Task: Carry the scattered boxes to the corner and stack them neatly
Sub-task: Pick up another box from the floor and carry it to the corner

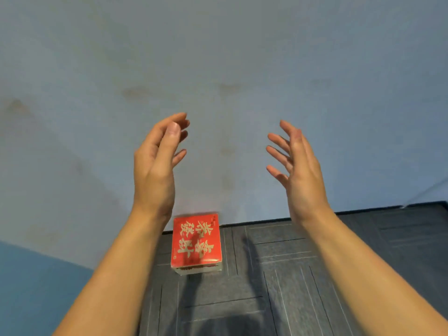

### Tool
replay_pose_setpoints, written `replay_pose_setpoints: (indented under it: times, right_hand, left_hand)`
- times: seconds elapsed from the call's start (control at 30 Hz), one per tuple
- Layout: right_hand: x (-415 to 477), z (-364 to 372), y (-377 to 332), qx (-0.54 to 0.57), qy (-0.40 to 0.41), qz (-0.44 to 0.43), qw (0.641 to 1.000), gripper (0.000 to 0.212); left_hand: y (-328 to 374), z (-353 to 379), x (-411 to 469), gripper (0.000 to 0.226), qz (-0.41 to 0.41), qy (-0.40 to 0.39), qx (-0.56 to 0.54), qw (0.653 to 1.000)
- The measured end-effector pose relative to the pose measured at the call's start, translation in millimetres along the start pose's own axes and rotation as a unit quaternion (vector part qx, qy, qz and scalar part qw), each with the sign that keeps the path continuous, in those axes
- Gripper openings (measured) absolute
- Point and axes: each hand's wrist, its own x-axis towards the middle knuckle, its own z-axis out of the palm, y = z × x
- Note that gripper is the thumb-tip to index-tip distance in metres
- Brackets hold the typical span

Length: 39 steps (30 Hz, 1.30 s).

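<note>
My left hand and right hand are raised above the floor, palms facing each other, fingers spread and loose, holding nothing. The red box sits at the floor's far edge against the wall, below my left wrist. A white layer shows beneath it, and I cannot tell whether that is a second box. If I set the next box down off-centre, the stack could lean or slide.

Floor: dark grey tiles with thin pale lines.
On the floor: one red box with pale characters, standing near the blue wall.
</note>
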Motion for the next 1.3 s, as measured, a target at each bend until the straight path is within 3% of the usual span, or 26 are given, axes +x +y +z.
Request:
replay_pose_setpoints:
  times: [0.2,0.3,0.47,0.67,0.77,0.9,1.0,1.1,1.3]
  right_hand:
    - [-42.9,-39.7,-65.3,-0.010,0.065,-0.056,0.996,0.057]
    - [-66.0,-52.2,-74.4,-0.002,0.135,-0.068,0.989,0.054]
    - [-122.2,-80.1,-68.4,-0.001,0.277,-0.060,0.959,0.055]
    - [-236.3,-139.4,-76.9,-0.032,0.441,-0.070,0.894,0.063]
    - [-313.4,-170.2,-85.5,-0.035,0.529,-0.088,0.843,0.081]
    - [-430.2,-203.8,-97.6,-0.040,0.628,-0.093,0.772,0.057]
    - [-521.8,-226.1,-104.1,-0.056,0.692,-0.104,0.712,0.067]
    - [-608.7,-249.0,-111.1,-0.050,0.737,-0.109,0.665,0.063]
    - [-769.6,-286.4,-126.0,-0.075,0.795,-0.106,0.593,0.056]
  left_hand:
    - [46.7,34.7,-16.9,0.048,0.032,-0.126,-0.023,0.991]
    - [53.4,51.5,-13.6,0.047,0.035,-0.176,-0.057,0.982]
    - [57.9,104.0,-33.4,0.051,0.034,-0.328,-0.089,0.940]
    - [70.6,182.6,-128.9,0.051,-0.004,-0.501,-0.152,0.852]
    - [87.3,218.1,-199.9,0.049,-0.014,-0.578,-0.173,0.797]
    - [118.5,259.4,-312.6,0.045,-0.021,-0.674,-0.195,0.712]
    - [148.2,277.9,-410.1,0.047,-0.012,-0.730,-0.207,0.651]
    - [177.1,284.5,-507.5,0.049,0.006,-0.767,-0.222,0.601]
    - [225.1,282.2,-683.8,0.050,0.018,-0.814,-0.243,0.527]
